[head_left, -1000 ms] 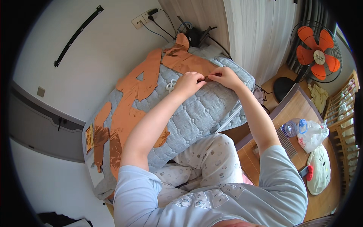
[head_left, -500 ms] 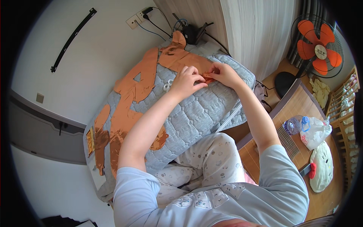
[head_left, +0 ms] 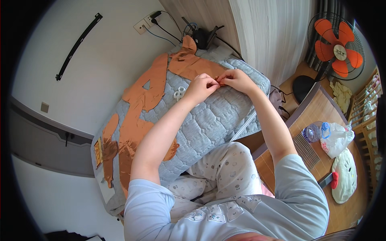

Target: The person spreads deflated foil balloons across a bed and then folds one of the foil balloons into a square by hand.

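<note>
A flat, animal-shaped sheet of shiny orange-brown foil, which looks like a deflated foil balloon (head_left: 140, 100), is spread over the grey quilted mattress (head_left: 209, 124). My left hand (head_left: 202, 88) and my right hand (head_left: 240, 82) meet at its right-hand edge. Both sets of fingertips pinch a small gathered bit of the foil between them. How that bit is folded is hard to make out behind the fingers. A few small white rings (head_left: 179, 93) lie on the mattress just left of my left hand.
Wall sockets (head_left: 145, 23) with cables and a black router (head_left: 202, 37) are beyond the mattress. To the right stand an orange-bladed fan (head_left: 339, 52) and a wooden table (head_left: 273, 164) bearing a plastic bottle (head_left: 311, 133), a white bag (head_left: 337, 140) and a white plush cushion (head_left: 344, 176).
My left hand has moved slightly right, its fingers closing from a loose spread to a pinch beside my right fingertips. My right hand stays at the foil's edge.
</note>
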Available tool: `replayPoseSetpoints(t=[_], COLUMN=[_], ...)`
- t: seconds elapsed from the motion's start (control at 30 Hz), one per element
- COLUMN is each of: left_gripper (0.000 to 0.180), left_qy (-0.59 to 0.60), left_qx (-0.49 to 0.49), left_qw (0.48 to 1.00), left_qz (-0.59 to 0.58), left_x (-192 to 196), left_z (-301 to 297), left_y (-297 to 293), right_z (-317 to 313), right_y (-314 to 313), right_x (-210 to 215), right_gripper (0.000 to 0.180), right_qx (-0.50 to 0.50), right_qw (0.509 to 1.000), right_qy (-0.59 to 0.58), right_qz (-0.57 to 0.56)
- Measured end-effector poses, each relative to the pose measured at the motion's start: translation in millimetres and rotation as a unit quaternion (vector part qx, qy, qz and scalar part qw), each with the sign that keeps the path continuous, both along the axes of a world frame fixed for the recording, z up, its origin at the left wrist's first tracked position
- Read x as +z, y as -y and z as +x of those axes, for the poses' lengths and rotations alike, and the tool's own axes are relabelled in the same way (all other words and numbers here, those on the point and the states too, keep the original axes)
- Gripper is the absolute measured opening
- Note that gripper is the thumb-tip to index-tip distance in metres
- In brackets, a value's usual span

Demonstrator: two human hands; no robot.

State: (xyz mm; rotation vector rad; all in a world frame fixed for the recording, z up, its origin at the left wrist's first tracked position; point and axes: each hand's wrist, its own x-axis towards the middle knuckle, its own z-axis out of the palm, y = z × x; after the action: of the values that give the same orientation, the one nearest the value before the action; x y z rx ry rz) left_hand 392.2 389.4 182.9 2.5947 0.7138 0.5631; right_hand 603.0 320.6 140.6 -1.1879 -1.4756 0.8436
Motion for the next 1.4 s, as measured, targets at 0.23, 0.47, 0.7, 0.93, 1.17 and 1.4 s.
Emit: replayPoseSetpoints(t=[0.23,0.47,0.7,0.93,1.17,1.4], left_gripper=[0.022,0.022,0.017,0.016,0.026,0.028], left_qy=[0.046,0.064,0.023,0.028,0.023,0.036], left_qx=[0.031,0.057,0.095,0.099,0.099,0.098], left_qw=[0.990,0.992,0.990,0.985,0.984,0.988], left_qz=[-0.132,-0.089,0.103,0.135,0.149,0.117], left_x=[-1,-1,2,5,5,0], left_z=[3,5,5,5,1,1], left_y=[-11,-8,2,8,6,-1], right_z=[-1,-2,-3,-5,-6,-5], right_y=[1,6,8,10,9,4], right_x=[4,4,7,11,12,0], right_gripper=[0.024,0.027,0.019,0.019,0.017,0.031], right_qx=[-0.023,-0.035,-0.056,-0.076,-0.035,-0.032], right_qw=[0.999,0.999,0.990,0.986,0.997,0.996], right_qy=[0.033,0.038,0.121,0.144,0.072,0.022], right_qz=[-0.007,0.008,0.045,0.033,0.013,0.076])
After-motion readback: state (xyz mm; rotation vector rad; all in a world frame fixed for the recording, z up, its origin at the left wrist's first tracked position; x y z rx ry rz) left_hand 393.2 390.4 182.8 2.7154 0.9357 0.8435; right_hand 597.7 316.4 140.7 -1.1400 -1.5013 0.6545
